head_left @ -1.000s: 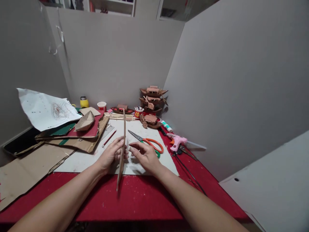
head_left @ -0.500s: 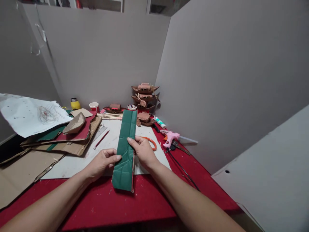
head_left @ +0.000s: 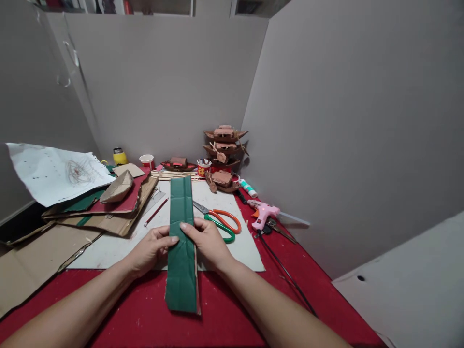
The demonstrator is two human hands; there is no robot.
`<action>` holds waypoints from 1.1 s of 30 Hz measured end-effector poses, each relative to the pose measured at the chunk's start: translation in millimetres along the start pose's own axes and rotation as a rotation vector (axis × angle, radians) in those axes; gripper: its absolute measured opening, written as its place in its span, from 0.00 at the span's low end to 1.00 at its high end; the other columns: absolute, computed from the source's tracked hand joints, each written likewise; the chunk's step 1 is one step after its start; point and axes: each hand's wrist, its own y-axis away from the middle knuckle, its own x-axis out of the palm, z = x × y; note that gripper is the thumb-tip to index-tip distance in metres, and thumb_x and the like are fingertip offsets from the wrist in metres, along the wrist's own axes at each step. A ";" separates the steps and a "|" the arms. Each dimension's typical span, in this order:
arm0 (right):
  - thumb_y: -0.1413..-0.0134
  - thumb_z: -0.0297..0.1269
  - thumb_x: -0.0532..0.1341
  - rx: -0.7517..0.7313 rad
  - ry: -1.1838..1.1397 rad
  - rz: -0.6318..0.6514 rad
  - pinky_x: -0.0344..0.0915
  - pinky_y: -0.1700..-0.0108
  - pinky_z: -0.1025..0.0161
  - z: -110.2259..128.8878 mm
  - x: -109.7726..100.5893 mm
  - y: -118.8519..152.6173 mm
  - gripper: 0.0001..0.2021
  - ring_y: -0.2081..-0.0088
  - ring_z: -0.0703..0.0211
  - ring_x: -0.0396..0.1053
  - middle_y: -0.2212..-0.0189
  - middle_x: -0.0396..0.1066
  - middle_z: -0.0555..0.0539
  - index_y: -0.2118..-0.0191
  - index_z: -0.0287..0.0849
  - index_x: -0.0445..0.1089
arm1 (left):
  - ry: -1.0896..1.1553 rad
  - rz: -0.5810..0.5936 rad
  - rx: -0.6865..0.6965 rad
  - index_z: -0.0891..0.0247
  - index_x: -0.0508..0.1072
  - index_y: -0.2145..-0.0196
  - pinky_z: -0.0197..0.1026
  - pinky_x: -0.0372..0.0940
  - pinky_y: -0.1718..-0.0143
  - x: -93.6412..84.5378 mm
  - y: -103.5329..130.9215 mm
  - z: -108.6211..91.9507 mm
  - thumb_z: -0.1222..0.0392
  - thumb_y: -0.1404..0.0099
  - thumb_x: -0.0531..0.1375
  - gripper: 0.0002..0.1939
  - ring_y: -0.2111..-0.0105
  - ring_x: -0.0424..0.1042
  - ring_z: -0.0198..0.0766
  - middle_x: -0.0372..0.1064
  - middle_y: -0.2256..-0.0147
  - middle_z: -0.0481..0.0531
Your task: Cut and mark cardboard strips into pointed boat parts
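Between my hands is a long strip of green cardboard (head_left: 181, 270), held lengthwise away from me and creased along its length. My left hand (head_left: 150, 246) pinches its left edge, thumb on top. My right hand (head_left: 208, 241) grips the right edge the same way, a little farther up; the fingers beneath are hidden. Just beyond my right hand lie scissors (head_left: 221, 222) with one orange and one green handle, on a white sheet (head_left: 241, 256). A dark red pencil (head_left: 155, 212) rests on the sheet left of the strip.
Stacked cardboard (head_left: 123, 222) and a folded cardboard boat (head_left: 118, 187) are at left. Thin sticks (head_left: 177, 176) lie at the back near small brown model boats (head_left: 224, 145). A pink glue gun (head_left: 266, 213) with a black cord is at right. Grey partitions enclose the red table (head_left: 126, 309).
The green cardboard strip has come closer to me and slightly left, with both hands still on it. More of the scissors now shows. The view has shifted a little left.
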 end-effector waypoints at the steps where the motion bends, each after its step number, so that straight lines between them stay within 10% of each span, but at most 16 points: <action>1: 0.58 0.45 0.70 0.000 0.015 0.003 0.65 0.71 0.65 0.1 -0.2 0.8 0.15 0.75 0.62 0.67 0.75 0.74 0.50 0.70 0.37 0.76 | 0.004 0.022 0.000 0.67 0.77 0.55 0.39 0.69 0.69 -0.8 -0.2 -0.1 0.64 0.43 0.66 0.17 0.73 0.75 0.38 0.77 0.69 0.58; 10: 0.56 0.48 0.69 0.045 0.000 0.120 0.65 0.70 0.64 -7.4 -9.4 -1.5 0.17 0.75 0.62 0.68 0.75 0.75 0.48 0.68 0.36 0.77 | 0.084 0.153 -0.025 0.65 0.75 0.52 0.39 0.69 0.63 -5.7 1.3 2.3 0.62 0.40 0.64 0.17 0.68 0.76 0.38 0.78 0.64 0.59; 33: 0.60 0.45 0.72 0.144 -0.162 0.128 0.68 0.71 0.64 -0.9 -8.7 -5.0 0.17 0.79 0.63 0.70 0.78 0.75 0.49 0.70 0.35 0.74 | -0.066 -0.026 -0.010 0.65 0.76 0.60 0.40 0.69 0.72 10.9 7.3 3.9 0.51 0.43 0.66 0.17 0.76 0.74 0.39 0.75 0.72 0.54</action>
